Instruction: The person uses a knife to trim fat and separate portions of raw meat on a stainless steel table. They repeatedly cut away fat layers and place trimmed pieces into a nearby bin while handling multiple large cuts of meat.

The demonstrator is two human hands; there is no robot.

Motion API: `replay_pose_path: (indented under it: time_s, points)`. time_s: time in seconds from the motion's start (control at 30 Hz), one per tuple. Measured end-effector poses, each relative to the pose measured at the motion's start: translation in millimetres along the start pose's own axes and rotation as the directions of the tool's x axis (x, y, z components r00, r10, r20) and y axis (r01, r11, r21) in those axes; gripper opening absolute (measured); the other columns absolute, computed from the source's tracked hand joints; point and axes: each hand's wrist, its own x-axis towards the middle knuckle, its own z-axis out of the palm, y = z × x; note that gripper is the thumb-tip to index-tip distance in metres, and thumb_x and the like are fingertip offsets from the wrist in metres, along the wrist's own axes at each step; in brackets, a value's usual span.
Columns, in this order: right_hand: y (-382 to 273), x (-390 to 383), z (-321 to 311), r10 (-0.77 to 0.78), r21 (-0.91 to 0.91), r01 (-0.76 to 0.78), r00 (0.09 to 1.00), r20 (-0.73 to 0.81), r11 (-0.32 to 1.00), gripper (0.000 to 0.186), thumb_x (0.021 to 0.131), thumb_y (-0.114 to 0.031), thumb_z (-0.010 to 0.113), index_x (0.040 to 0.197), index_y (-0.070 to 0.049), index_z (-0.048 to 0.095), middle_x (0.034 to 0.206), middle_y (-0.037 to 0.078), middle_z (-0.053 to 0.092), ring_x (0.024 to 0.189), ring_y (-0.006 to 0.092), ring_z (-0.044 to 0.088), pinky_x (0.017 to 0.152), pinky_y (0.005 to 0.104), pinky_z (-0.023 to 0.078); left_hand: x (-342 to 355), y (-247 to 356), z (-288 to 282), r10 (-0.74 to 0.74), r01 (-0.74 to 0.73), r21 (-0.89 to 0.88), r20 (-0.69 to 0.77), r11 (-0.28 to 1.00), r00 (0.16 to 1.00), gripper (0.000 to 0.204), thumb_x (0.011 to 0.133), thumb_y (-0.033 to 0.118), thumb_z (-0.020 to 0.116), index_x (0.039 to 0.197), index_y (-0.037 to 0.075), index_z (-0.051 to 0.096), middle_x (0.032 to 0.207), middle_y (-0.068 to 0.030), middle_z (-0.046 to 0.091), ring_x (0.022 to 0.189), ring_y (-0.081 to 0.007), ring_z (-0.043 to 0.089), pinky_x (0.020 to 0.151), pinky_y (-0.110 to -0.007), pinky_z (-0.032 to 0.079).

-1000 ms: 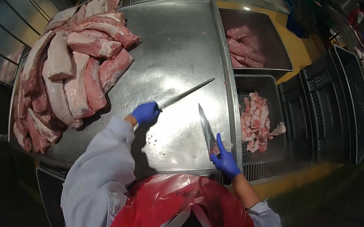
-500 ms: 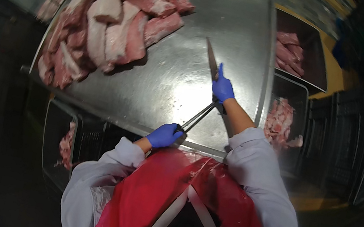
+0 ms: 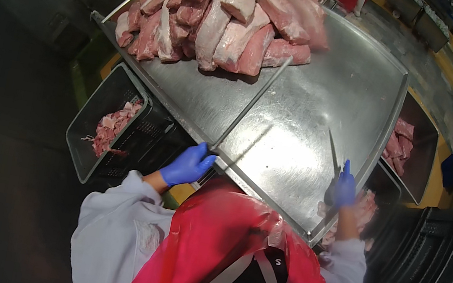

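Left hand [image 3: 189,165], blue-gloved, wrapped round the handle end of a sharpening steel [image 3: 254,101] at the worktop's near edge; rod slanted up and rightward over the worktop [image 3: 337,88], its tip seen against the front of a meat pile [image 3: 227,28]. Contact there cannot be told. Right hand [image 3: 344,188], also gloved, closed on a knife [image 3: 334,147]; handle hidden by the fingers, one finger extended, blade pointed away and slightly left. Steel and knife held well apart. Meat strips heaped along the worktop's far left side. Pale trimmings [image 3: 112,128] held in a dark crate [image 3: 75,137] at left; more meat pieces [image 3: 399,143] seen in a bin [image 3: 425,166] at right.
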Motion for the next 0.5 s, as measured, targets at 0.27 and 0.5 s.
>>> replay_pose_path:
  time_s: [0.27, 0.5]
  points:
    - [-168, 65, -59, -0.001, 0.66, 0.006, 1.0, -0.008, 0.751, 0.022, 0.103, -0.016, 0.053, 0.114, -0.001, 0.065, 0.079, 0.021, 0.066, 0.068, 0.0365, 0.066, 0.062, 0.0415, 0.051, 14, 32, 20, 0.07, -0.151, 0.455, 0.191, 0.877, 0.979, 0.029, 0.094, 0.027, 0.063, 0.102, 0.001, 0.052, 0.079, -0.0249, 0.065, 0.072, -0.0466, 0.065, 0.063, -0.054, 0.051]
    - [-46, -59, -4, -0.001, 0.461, -0.299, 0.838, 0.546, 0.835, 0.027, 0.105, -0.023, 0.048, 0.102, -0.002, 0.064, 0.078, 0.018, 0.065, 0.072, 0.0302, 0.067, 0.067, 0.0417, 0.053, -3, -3, 16, 0.059, -0.094, 0.392, 0.099, 0.915, 0.993, 0.028, 0.095, 0.026, 0.063, 0.111, 0.003, 0.059, 0.087, -0.0239, 0.067, 0.081, -0.0447, 0.066, 0.069, -0.05, 0.054]
